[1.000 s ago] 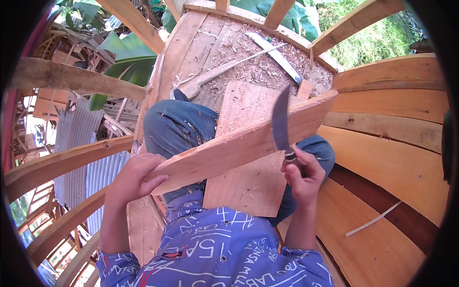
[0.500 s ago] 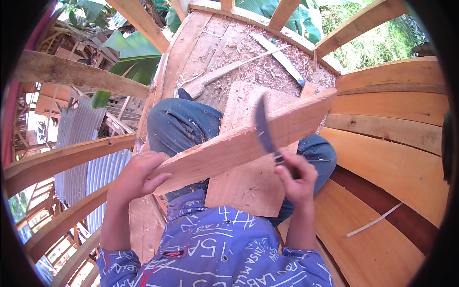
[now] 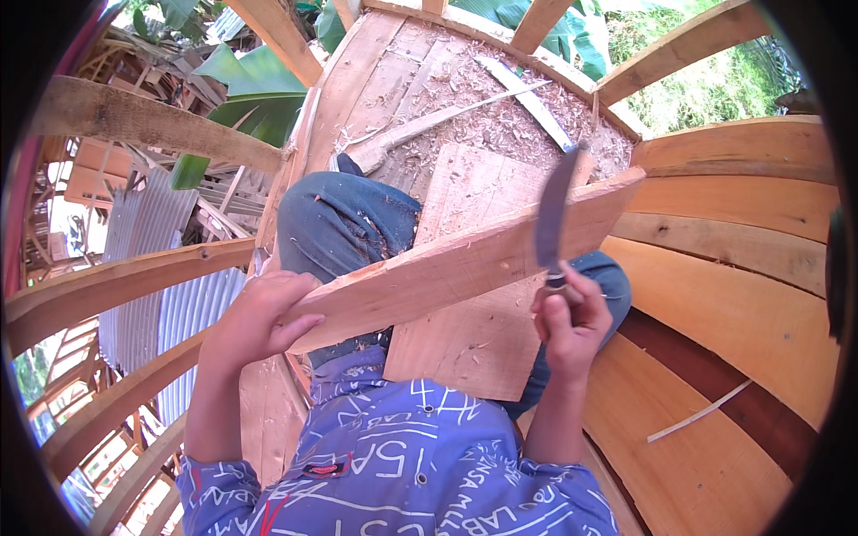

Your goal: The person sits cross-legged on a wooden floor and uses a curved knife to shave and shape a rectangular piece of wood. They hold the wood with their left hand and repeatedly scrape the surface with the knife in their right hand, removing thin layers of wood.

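Observation:
My left hand point(image 3: 268, 313) is wrapped over the near left end of a wooden plank point(image 3: 429, 279), thumb on its broad face and fingers over the top edge. The plank stands on edge, slanting up to the right across my lap. In my right hand point(image 3: 572, 317) is a machete point(image 3: 549, 219) with a short, dark curved blade, gripped by its handle. The blade points up, slightly smeared by motion, in front of the plank's right half; whether it touches the wood I cannot tell. Beneath the plank lies a wide flat board point(image 3: 465, 353) between my legs.
A handsaw point(image 3: 527, 103) and a rough tapered stick point(image 3: 429, 123) lie among wood shavings on the plank floor point(image 3: 357, 71) ahead. Slatted boards point(image 3: 715, 286) rise at my right. An open wooden railing point(image 3: 134, 277) runs along my left, with corrugated sheets point(image 3: 143, 237) below.
My right hand has moved right along the plank with the machete, whose blade now stands more upright. My left hand keeps its grip on the plank's left end.

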Demonstrator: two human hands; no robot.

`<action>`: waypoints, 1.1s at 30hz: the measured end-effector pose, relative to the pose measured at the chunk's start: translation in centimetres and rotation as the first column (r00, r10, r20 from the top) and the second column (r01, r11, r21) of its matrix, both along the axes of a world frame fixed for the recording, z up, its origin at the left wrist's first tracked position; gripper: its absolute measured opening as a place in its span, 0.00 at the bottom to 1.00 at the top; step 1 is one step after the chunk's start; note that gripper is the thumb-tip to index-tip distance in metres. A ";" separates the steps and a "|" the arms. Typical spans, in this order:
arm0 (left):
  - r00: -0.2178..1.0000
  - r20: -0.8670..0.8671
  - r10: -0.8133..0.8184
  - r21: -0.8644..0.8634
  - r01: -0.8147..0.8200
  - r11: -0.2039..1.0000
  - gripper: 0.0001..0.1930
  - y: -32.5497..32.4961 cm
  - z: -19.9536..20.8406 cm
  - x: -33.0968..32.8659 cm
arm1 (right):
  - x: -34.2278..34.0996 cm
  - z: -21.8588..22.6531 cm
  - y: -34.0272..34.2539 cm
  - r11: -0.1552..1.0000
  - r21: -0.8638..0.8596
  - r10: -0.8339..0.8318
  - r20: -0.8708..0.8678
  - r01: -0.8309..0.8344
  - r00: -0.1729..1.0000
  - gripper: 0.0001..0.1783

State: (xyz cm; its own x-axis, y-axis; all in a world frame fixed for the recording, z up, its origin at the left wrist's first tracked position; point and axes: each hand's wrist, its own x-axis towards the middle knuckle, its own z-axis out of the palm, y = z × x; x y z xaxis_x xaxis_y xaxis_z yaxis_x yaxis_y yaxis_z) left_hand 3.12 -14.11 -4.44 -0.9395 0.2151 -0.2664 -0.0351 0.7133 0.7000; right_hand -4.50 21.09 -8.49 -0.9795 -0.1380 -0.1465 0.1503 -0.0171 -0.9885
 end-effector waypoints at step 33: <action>1.000 -0.005 -0.010 -0.002 0.010 1.000 0.14 -0.1 0.0 0.1 | 1.9 -0.3 -2.2 0.931 0.278 0.290 -0.168 -0.237 0.942 0.16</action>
State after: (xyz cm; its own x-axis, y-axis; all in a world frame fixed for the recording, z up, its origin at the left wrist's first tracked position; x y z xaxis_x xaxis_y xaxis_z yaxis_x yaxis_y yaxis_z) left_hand 3.20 -14.21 -4.43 -0.9388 0.2235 -0.2621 -0.0248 0.7152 0.6985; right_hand -2.58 18.86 -8.83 -0.9248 -0.3802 -0.0125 -0.0884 0.2469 -0.9650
